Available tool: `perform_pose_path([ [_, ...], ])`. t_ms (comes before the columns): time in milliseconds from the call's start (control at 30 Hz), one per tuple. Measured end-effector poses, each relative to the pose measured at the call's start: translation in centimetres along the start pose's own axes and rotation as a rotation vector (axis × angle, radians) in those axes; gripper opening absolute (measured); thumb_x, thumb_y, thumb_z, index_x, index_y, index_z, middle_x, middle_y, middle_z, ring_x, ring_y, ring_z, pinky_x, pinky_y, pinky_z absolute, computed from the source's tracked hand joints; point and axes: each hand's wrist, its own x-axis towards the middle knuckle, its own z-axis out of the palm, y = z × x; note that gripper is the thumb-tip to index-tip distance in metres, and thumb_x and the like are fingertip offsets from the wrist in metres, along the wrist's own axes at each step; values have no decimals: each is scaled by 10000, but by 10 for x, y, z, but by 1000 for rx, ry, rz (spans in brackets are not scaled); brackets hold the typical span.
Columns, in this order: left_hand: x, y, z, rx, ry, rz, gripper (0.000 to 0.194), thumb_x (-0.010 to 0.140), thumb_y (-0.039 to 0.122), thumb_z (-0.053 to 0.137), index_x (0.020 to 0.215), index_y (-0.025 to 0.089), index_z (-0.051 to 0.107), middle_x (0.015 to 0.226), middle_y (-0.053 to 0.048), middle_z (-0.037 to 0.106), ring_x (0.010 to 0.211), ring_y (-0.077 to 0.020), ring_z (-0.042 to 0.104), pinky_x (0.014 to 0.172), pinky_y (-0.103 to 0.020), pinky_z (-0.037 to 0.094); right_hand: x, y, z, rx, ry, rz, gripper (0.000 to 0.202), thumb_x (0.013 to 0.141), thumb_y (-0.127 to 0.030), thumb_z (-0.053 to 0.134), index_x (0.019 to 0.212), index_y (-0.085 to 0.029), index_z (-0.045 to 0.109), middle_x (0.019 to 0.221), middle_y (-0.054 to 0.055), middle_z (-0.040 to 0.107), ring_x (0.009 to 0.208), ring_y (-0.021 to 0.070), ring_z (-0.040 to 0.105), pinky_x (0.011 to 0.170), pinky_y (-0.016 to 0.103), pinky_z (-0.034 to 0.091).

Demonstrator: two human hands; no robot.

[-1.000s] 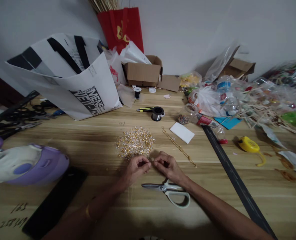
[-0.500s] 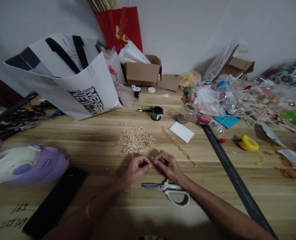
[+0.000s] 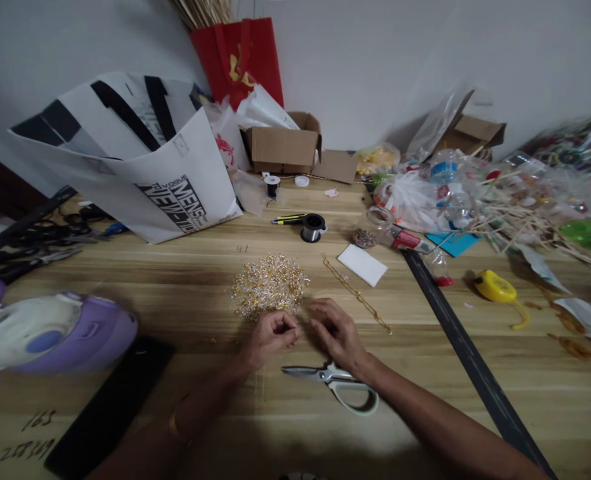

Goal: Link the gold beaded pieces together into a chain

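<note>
My left hand is pinched at the front edge of a heap of gold and clear beads on fine strands. What sits between its fingertips is too small to make out. Faint thin lines show on the table below that hand. To its right, my right hand is curved with thumb and forefinger apart, and no object shows in it. White-handled scissors lie just below my right hand, blades pointing left. A gold beaded chain stretches across the wood beyond it.
Behind the heap are a wire spool, a yellow-black cutter and a white pad. A bead jar lies near plastic clutter. A yellow tape measure is at right; a purple-white device and black slab at left.
My right hand has drawn slightly away from my left, and its thumb and forefinger have parted. The left hand stays pinched nearly in place, shifted a touch left.
</note>
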Motion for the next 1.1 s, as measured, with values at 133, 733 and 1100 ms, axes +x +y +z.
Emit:
perform_pose_path([
  [133, 0, -3, 0, -22, 0, 10, 228, 646, 302, 707, 642, 119, 572, 577, 6, 566, 544, -96, 523, 548, -214, 416, -3, 3, 2, -13, -51, -84, 263, 882, -175, 486, 1141, -196, 527, 1082, 117, 579, 1029, 210, 551, 847, 359, 483],
  [733, -1, -1, 0, -2, -22, 8, 223, 658, 304, 687, 627, 125, 559, 573, 6, 556, 554, -100, 508, 554, -216, 392, -4, 1, 3, -28, -245, -58, 336, 908, -181, 442, 1243, -200, 447, 1018, 90, 600, 920, 171, 581, 805, 309, 493],
  [1100, 0, -5, 1, 37, -26, 42, 201, 666, 282, 682, 621, 127, 563, 597, -3, 565, 593, -106, 511, 580, -214, 392, 0, -5, 0, 3, -238, 61, 137, 901, -258, 481, 972, -179, 569, 769, 28, 567, 682, 134, 523, 625, 234, 429],
])
